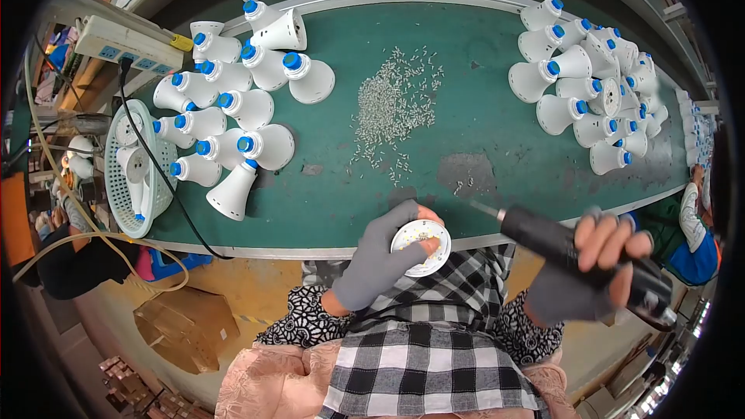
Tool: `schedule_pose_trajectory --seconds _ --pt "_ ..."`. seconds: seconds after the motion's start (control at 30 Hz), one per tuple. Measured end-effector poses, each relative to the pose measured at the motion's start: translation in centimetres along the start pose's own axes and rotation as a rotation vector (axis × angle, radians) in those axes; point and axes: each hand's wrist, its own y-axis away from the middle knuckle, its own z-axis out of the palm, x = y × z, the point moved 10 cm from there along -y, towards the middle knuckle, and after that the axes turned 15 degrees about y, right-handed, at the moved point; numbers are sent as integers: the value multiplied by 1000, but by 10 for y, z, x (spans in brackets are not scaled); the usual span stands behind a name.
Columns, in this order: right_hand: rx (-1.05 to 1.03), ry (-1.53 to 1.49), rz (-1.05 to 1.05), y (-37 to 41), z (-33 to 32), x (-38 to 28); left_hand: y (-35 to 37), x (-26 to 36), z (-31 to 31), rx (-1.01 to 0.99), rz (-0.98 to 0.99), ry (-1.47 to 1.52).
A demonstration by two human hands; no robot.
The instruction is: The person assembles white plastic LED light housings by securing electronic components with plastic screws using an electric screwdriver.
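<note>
At the left, white housings with blue caps are grouped on the green table, near a pale basket. Loose screws are scattered mid-table. At the table's near edge, a round white disc is grasped by the left hand, its thumb laid over the face. A black electric screwdriver is gripped in the right hand, its bit pointed leftward, apart from the disc. More capped housings are clustered at the right.

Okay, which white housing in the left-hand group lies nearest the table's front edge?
The white housing, wide end toward that edge, blue cap away; all others there lie farther back.
</note>
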Motion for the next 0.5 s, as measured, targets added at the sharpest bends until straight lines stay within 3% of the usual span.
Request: schedule_pose_trajectory --seconds 0.1,0.5 --pt "51 215 43 1 -10 29 -2 2 1 -14 -34 1" --pt "140 293 60 -1 -23 50 -2 -3 -1 -11 -84 51"
